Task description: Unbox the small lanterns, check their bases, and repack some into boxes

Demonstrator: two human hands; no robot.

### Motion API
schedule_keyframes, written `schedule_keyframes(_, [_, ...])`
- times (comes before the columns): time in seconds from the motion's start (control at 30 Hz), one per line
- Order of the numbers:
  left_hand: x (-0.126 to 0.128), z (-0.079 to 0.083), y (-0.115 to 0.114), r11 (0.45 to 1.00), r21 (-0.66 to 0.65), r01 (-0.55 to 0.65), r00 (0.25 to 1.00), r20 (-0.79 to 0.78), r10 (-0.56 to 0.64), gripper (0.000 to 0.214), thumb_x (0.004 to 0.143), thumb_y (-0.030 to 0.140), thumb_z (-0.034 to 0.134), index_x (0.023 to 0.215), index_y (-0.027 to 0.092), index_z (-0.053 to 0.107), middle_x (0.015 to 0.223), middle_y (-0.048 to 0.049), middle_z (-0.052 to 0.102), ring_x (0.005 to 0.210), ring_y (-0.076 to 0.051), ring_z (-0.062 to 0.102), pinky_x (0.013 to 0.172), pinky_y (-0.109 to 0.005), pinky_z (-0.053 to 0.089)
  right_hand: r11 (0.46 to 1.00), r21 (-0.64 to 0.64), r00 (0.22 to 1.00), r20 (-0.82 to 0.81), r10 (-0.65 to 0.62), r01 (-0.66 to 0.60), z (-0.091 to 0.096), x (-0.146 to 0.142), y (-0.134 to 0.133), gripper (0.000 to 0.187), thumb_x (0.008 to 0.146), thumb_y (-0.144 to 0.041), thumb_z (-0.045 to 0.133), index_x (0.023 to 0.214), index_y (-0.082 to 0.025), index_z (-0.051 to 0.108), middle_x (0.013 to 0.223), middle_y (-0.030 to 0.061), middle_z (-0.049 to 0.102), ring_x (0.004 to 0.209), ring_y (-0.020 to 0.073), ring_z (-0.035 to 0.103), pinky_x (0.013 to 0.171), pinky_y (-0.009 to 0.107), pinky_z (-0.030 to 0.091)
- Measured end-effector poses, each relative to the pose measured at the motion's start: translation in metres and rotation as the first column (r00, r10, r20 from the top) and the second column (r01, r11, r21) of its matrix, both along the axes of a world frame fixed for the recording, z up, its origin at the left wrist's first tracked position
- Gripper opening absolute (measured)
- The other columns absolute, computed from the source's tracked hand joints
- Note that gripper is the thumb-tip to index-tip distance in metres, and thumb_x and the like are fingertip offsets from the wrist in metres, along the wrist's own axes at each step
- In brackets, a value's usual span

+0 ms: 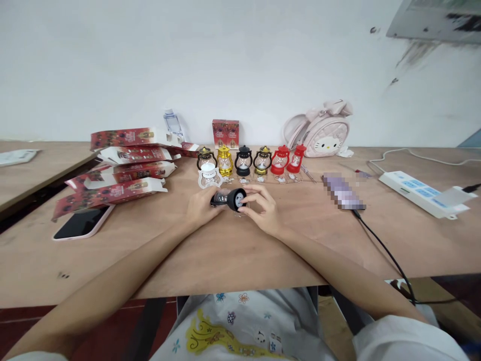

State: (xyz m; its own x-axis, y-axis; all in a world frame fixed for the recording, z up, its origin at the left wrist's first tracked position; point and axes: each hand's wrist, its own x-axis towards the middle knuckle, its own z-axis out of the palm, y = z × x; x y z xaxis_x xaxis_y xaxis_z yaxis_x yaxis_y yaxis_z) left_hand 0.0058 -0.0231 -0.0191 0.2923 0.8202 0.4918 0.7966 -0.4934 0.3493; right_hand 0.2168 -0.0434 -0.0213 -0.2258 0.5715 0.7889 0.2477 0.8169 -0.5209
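Observation:
A small black lantern [230, 199] lies on its side between my hands, its round base turned to the right and showing a pale disc inside. My left hand [203, 206] is closed around the lantern's top end. The thumb and fingers of my right hand [264, 208] grip the base, their tips at the rim and the disc. Just behind stands a white lantern [209, 176]. Farther back is a row of several lanterns, among them a gold one [225, 161], another black one [244, 161] and a red one [280, 160].
Flattened red boxes [124, 165] pile up at left, partly over a phone [83, 223]. Against the wall are a clear bottle [173, 124], upright red boxes [226, 134] and a pink bag [326, 135]. At right lie a cabled phone [342, 192] and a power strip [419, 193].

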Motion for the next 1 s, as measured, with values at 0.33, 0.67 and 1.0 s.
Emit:
schedule_keyframes(0.33, [-0.0007,0.0014,-0.0008,1.0,-0.005,-0.019,0.993,-0.114,0.018,0.021,0.075,0.036,0.061,0.089,0.02,0.058,0.082,-0.0021,0.068,0.07,-0.017,0.062,0.062,-0.026,0.042,0.996,-0.084,0.989,-0.142,0.03,-0.043,-0.0018,-0.0021,0.004,0.009,0.078,-0.028,0.07,0.082,-0.021,0.066,0.098,0.0075,0.07,0.094,0.0176,0.066,0.087,0.034,0.053])
schedule_keyframes(0.67, [-0.0007,-0.001,-0.0001,0.999,-0.016,-0.045,0.991,-0.124,0.042,0.023,0.075,0.038,0.061,0.09,0.021,0.058,0.083,-0.0017,0.069,0.071,-0.017,0.063,0.062,-0.025,0.042,0.999,0.033,0.999,-0.038,0.006,-0.005,-0.0017,0.002,0.0035,0.007,0.083,-0.025,0.065,0.087,-0.021,0.066,0.105,0.009,0.07,0.102,0.0175,0.066,0.092,0.034,0.052])
schedule_keyframes(1.0, [0.0004,-0.0011,-0.0003,0.996,-0.021,-0.083,0.983,-0.168,0.078,0.024,0.078,0.039,0.058,0.093,0.02,0.059,0.086,-0.0043,0.071,0.075,-0.02,0.066,0.062,-0.026,0.043,0.993,0.092,0.994,0.072,-0.083,0.077,-0.0049,0.0022,0.0039,0.006,0.09,-0.022,0.053,0.088,-0.019,0.058,0.11,0.0119,0.067,0.107,0.0173,0.064,0.091,0.033,0.052])
